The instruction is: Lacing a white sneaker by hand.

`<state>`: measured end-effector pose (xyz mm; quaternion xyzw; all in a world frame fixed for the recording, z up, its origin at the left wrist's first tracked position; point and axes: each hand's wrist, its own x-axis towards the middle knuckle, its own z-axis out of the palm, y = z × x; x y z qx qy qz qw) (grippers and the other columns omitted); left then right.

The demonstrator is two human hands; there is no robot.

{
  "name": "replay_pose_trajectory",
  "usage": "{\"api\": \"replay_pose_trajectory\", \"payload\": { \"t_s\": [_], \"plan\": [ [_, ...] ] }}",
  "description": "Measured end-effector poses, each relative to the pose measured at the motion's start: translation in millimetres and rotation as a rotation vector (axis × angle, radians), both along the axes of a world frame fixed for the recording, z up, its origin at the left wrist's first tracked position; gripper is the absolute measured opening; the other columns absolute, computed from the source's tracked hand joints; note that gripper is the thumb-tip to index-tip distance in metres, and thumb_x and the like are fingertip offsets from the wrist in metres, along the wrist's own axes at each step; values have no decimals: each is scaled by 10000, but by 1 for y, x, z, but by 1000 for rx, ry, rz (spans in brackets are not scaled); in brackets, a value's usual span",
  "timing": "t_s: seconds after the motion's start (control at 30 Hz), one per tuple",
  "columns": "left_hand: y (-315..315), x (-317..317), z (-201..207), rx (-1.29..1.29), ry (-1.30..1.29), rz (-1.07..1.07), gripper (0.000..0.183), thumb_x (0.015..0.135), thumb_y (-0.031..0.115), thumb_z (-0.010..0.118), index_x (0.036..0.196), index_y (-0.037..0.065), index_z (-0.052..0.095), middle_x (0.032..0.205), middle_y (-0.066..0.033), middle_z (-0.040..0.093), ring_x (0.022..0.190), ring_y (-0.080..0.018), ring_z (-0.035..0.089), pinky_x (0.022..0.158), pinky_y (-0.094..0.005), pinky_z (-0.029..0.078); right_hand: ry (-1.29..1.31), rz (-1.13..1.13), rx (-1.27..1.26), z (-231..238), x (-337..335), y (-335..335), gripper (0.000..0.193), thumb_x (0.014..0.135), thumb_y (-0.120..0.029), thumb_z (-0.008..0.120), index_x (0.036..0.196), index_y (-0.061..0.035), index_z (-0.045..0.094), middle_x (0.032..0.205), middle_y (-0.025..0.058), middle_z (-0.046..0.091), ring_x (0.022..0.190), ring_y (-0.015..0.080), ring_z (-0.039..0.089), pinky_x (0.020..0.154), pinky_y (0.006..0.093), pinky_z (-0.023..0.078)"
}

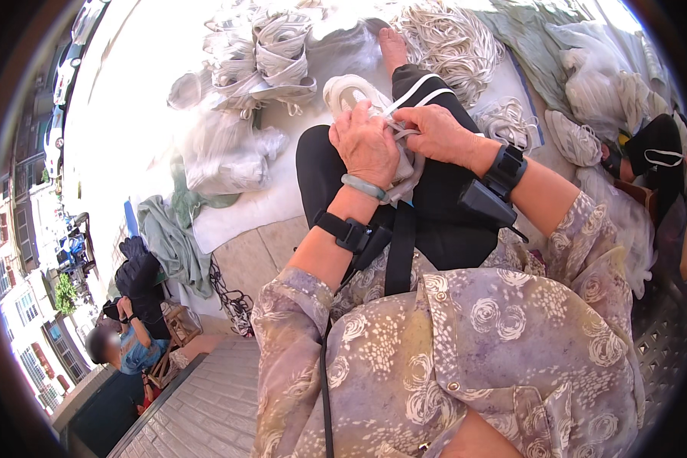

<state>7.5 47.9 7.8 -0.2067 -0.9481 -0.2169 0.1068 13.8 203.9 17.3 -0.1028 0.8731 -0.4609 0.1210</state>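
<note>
Two hands on one pale shoe, held on my lap

Both of my forearms enter from below in floral sleeves, each with a black strap-on device at the wrist. My left hand [365,145], with a pale green bangle [364,188] at its wrist, is closed over the white shoe [351,95] and presses it against my black trouser leg [320,164]. My right hand [435,133] sits just beside the left, touching it, with its fingers pinched on a white lace [404,131] at the shoe's upper. The shoe's toe points away from me, sole edge visible.

Beyond the shoe, my bare foot [393,46] rests on a white sheet [237,214]. Bundles of white laces [271,57] lie to the far left of it; a heap of loose white cord [446,38] lies to the far right. Another pale shoe [572,137] lies at the right, well apart.
</note>
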Motion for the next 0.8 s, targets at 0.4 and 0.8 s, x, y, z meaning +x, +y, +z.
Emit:
{"api": "replay_pose_trajectory", "payload": {
  "t_s": [0.4,0.8],
  "plan": [
    [-196,59,12,-516,-415,121,140,739,106,537,839,17,579,1236,-110,488,1135,-316,425,923,-487,304,-44,-228,-17,-8,28,12,566,673,-178,727,1148,18,490,849,128,620,755,221,604,701,315,480],
    [-294,97,-8,-616,-730,585,136,743,193,592,819,81,606,931,-131,622,872,-338,580,744,-449,424,-83,-210,-31,-19,8,16,563,753,-285,671,1155,49,463,821,135,618,770,235,600,693,333,468]
  ]
}}
